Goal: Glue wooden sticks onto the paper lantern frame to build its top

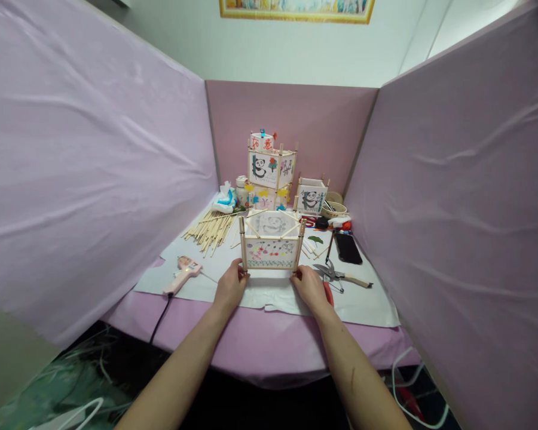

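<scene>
The small square lantern frame of pale wooden sticks and painted paper panels (272, 243) stands at the table's centre. The left hand (230, 288) pinches its seven o'clock post and the right hand (311, 287) its five o'clock post, fingers closed lightly; even, gentle pressure would probably spare the paper.

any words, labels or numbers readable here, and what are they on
No text reads clearly.
Small top box of the stacked paper lanterns: red marks, perhaps characters, too blurred to read.
Paper-and-wooden-stick lantern held by both hands: drawings only, no legible words.
Pink glue gun: no readable label.
</scene>
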Demonstrator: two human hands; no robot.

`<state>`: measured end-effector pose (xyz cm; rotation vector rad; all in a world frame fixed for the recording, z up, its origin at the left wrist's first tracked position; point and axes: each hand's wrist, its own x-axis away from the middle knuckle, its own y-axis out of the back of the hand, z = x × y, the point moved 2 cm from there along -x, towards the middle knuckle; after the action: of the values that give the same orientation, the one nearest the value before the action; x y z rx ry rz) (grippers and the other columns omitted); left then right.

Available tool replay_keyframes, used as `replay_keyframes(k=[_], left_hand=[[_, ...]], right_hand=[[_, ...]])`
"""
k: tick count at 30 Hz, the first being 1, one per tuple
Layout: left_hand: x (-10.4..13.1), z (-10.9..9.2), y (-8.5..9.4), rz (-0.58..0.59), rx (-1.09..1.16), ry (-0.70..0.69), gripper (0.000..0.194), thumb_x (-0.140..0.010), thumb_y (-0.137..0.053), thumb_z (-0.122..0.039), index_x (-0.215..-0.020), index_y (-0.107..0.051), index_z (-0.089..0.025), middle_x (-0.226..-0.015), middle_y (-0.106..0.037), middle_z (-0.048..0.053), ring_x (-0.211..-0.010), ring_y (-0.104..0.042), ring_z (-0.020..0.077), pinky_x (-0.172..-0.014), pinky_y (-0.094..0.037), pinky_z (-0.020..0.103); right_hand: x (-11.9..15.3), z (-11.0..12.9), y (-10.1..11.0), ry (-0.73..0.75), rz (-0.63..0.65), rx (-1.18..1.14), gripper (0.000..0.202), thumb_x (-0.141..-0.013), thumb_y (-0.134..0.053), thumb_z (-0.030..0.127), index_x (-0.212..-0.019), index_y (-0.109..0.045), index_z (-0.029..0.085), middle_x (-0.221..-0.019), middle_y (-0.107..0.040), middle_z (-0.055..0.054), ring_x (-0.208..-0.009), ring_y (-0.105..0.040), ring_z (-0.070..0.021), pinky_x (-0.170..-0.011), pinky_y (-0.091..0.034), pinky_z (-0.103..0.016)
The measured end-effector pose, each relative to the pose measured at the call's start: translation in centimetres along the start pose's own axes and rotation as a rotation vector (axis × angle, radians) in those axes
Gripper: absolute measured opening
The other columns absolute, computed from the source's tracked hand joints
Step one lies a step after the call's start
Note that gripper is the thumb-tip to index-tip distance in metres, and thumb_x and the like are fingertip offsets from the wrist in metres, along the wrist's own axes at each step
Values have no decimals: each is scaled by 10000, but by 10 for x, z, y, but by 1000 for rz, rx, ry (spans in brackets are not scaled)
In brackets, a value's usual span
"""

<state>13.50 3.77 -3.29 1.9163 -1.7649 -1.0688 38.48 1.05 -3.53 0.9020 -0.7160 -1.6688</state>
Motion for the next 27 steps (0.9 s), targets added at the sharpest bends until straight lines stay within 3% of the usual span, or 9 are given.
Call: replay_keyframes(k=[6,11,14,21,24,27], left_hand=[[2,-4,0,4,12,-11,424,-877,-546,-219,-1298,-494,-201,-980,-714,61,-899,-675,238,-810,-496,350],[1,-17,9,-57,-21,-89,360,-888,-515,-232,-1245,-515,-188,-1000,-687,84,-906,-654,244,-793,-489,351],[-8,-36,29,-95,-50,-174,347,-874,-512,-245,-1214,-528,-181,-932,-659,63,-840,-630,227,-753,-475,335],[-43,-110,110,-144,-77,-230,422,-773,-550,-239,-1187,-614,-184,-763,-597,-2,-668,-544,175,-636,-389,290],[-60,-128,130,-52,-59,-181,368,-773,-545,-281,-1107,-657,-178,-756,-614,5,-672,-544,176,-609,-367,278],[-74,-130,135,63,-30,-111,325,-779,-542,-339,-1013,-687,-166,-842,-674,41,-731,-576,192,-615,-383,271]], right_hand=[[1,1,0,21,-16,-3,100,-878,-572,200,-817,-650,186,-910,-694,-84,-882,-619,-221,-739,-382,-284],[-1,8,10,89,-132,-97,113,-893,-524,216,-850,-622,179,-907,-683,-84,-860,-611,-223,-761,-400,-295],[-5,23,31,123,-187,-107,115,-899,-496,228,-846,-590,190,-881,-664,-69,-813,-593,-207,-731,-389,-288],[-18,74,114,186,-306,-58,132,-850,-511,282,-736,-519,216,-704,-584,-14,-646,-481,-170,-606,-284,-274],[-28,88,142,156,-270,-61,187,-845,-511,315,-688,-522,215,-656,-569,-9,-619,-460,-162,-581,-258,-271],[-39,93,154,127,-192,-36,229,-847,-508,332,-659,-544,206,-639,-579,-21,-619,-474,-167,-567,-256,-272]])
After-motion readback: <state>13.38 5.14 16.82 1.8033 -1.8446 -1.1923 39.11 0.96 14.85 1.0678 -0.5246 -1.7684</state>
